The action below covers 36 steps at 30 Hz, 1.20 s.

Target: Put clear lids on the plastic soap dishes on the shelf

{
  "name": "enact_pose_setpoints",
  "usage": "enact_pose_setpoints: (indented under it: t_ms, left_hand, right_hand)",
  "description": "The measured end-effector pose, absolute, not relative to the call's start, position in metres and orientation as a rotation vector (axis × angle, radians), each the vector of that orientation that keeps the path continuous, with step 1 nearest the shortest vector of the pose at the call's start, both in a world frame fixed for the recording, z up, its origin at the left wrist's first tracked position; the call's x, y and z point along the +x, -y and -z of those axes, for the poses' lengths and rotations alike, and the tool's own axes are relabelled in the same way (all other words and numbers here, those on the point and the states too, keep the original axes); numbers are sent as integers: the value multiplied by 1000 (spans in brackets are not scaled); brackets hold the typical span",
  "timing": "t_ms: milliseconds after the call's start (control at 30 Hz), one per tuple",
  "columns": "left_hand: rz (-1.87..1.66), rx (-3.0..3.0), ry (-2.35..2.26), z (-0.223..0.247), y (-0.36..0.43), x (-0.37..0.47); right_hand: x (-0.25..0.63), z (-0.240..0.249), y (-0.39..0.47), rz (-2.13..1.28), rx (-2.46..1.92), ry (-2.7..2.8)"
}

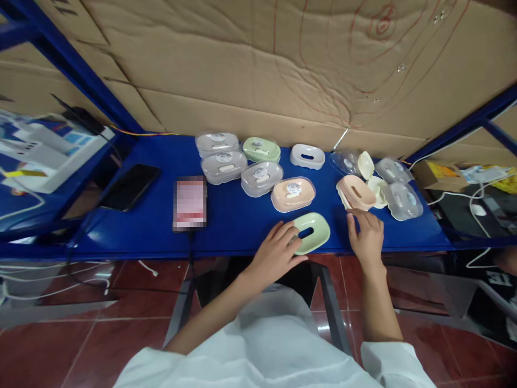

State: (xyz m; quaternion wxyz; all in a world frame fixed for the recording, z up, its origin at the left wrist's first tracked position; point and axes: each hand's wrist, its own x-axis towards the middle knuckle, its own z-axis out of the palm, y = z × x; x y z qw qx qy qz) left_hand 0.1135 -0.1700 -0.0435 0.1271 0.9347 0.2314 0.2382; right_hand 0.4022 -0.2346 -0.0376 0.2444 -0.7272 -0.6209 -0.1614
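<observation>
My left hand is closed on the left side of a light green oval soap dish with a slot in its middle, which lies near the table's front edge. To the right, my right hand has its fingers bent at the near edge of a thin cream-coloured part. A peach slotted soap dish lies tilted over that part. Just behind are more cream pieces, one a small cream tray beside a clear lid. My right fingertips are partly hidden.
Several lidded soap boxes stand on the blue table, among them a peach box, a green box and a grey box. A white slotted dish is behind. Clear lids sit right; a phone lies left.
</observation>
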Motion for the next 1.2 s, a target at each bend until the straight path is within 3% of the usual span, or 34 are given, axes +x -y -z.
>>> enact_pose_setpoints:
  t_ms: [133,333,800,1067,1200]
  left_hand:
    - [-821,2667,-945,49,174,61]
    - [-1038,2431,-1092,61,167,14]
    - [-1107,2351,-951,55,158,66]
    - [-934,2458,-905,54,159,64]
    - [-879,2602,-909,55,164,63]
  right_hand:
    - [423,55,219,518,-2288,1593]
    - [415,59,233,420,-2158,1698]
    - [322,44,257,-64,-1543,2120]
    - [324,66,254,287,-1475,1916]
    - [323,58,247,163,-1499,2171]
